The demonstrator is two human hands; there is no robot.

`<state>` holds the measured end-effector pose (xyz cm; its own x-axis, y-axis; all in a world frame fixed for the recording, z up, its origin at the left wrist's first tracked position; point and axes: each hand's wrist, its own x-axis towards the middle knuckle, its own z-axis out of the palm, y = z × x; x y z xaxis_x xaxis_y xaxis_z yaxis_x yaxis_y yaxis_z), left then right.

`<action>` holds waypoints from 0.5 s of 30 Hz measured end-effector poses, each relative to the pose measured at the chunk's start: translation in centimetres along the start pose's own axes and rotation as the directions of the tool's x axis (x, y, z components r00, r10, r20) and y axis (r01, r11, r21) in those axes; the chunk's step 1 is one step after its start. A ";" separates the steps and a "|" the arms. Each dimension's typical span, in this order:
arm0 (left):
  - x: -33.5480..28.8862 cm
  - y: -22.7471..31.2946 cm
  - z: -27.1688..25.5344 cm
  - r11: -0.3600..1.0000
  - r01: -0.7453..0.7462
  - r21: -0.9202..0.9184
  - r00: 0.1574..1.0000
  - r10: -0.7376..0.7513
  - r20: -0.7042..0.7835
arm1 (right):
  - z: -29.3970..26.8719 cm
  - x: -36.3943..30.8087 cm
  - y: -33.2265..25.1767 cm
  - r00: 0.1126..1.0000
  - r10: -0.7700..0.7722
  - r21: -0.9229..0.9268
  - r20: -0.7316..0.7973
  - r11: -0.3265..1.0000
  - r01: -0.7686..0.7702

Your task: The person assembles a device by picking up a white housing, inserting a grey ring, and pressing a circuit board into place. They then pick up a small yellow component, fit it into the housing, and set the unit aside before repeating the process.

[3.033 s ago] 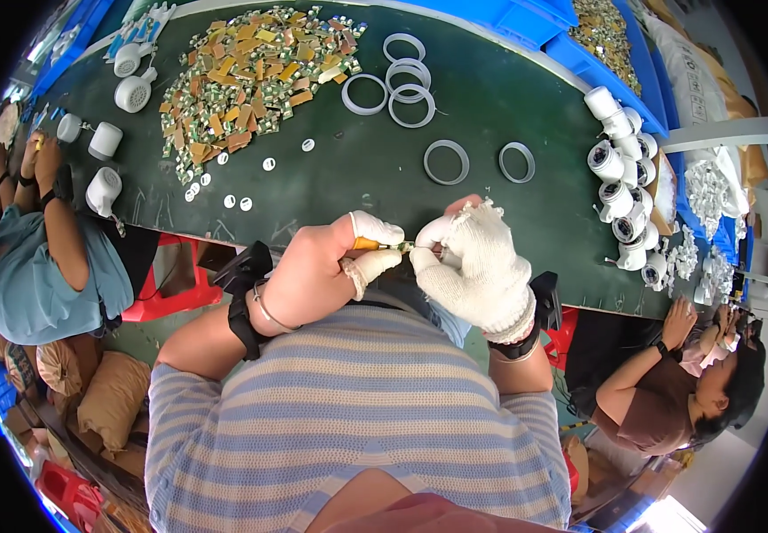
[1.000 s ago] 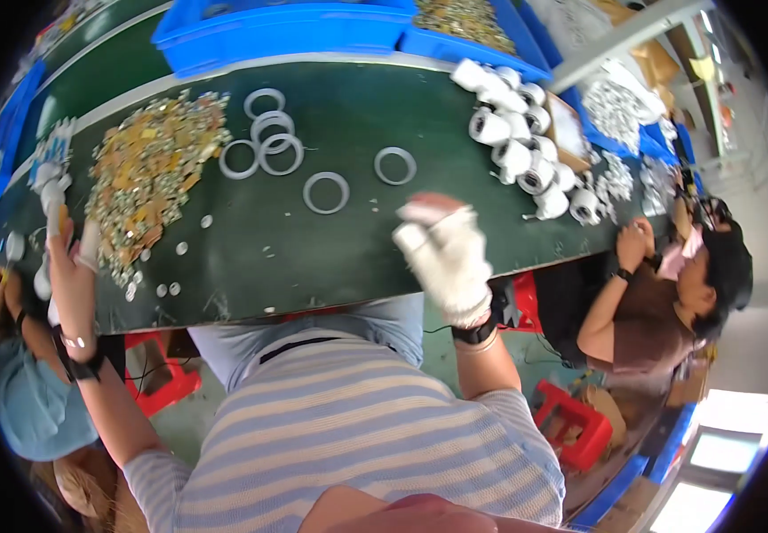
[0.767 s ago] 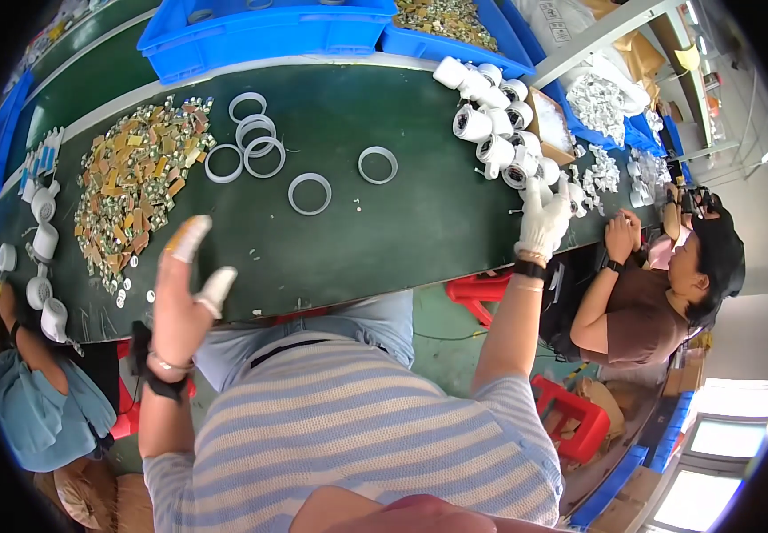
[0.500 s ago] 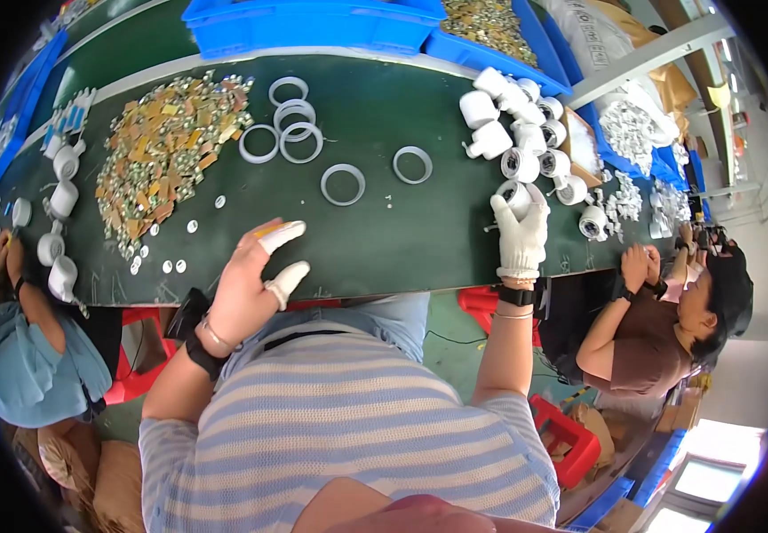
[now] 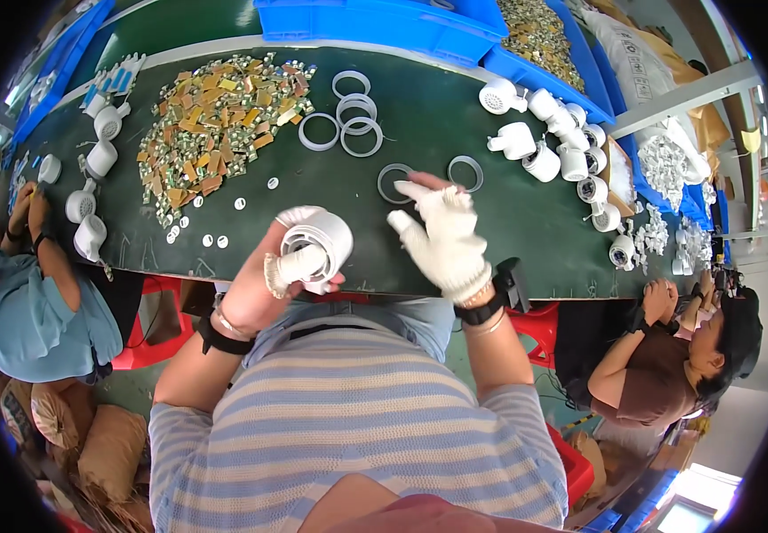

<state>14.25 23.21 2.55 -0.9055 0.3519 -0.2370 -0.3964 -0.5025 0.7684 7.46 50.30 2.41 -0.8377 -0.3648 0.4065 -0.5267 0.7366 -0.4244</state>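
My left hand (image 5: pixel 262 286), with finger cots on some fingers, grips a white round plastic housing (image 5: pixel 334 238) just above the table's near edge. The housing's open end is tilted toward me and shows a ridged inner rim. In a white knit glove, my right hand (image 5: pixel 444 235) is held over the table with thumb and fingers apart. Its fingertips overlap a pale grey ring (image 5: pixel 391 183), and I cannot tell whether they touch it. Just right of those fingers lies another grey ring (image 5: pixel 465 174). Several more rings (image 5: pixel 362 138) sit together farther back.
A heap of small circuit boards (image 5: pixel 215 124) covers the back left, with small white discs (image 5: pixel 240 203) in front. White housings (image 5: pixel 542 163) stand in a group at right, others (image 5: pixel 101 158) at left. Blue bins (image 5: pixel 384 25) line the back. Co-workers sit on both sides.
My left hand has closed around a white housing. My right hand has left the group of housings and moved left, to the loose rings. The whole view has shifted somewhat.
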 end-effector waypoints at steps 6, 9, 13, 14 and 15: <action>-0.7 2.1 1.1 0.351 -0.291 0.890 0.932 0.315 0.180 | -0.9 -0.2 -0.7 0.957 -0.282 -0.217 0.074 0.932 0.291; -0.8 2.7 2.1 -0.045 -0.363 0.931 0.884 0.297 0.360 | -2.8 -0.6 -5.0 0.926 -0.369 -0.113 0.079 0.920 0.376; -1.3 5.5 2.6 -0.187 -0.443 0.877 0.873 0.132 0.469 | -4.8 -1.0 -6.4 0.941 -0.337 0.122 -0.025 0.933 0.337; -1.7 6.4 2.7 -0.192 -0.460 0.867 0.876 0.058 0.478 | -5.1 -1.2 -6.7 0.946 -0.323 0.171 -0.020 0.931 0.322; -1.7 7.1 2.8 -0.198 -0.476 0.857 0.875 -0.016 0.483 | -6.1 -1.2 -7.0 0.952 -0.306 0.204 0.007 0.932 0.298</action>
<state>13.39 21.25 10.12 -0.7132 0.6977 0.0673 0.6394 0.6082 0.4704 13.06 49.07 9.79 -0.6374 -0.5769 0.5108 -0.7703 0.4619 -0.4397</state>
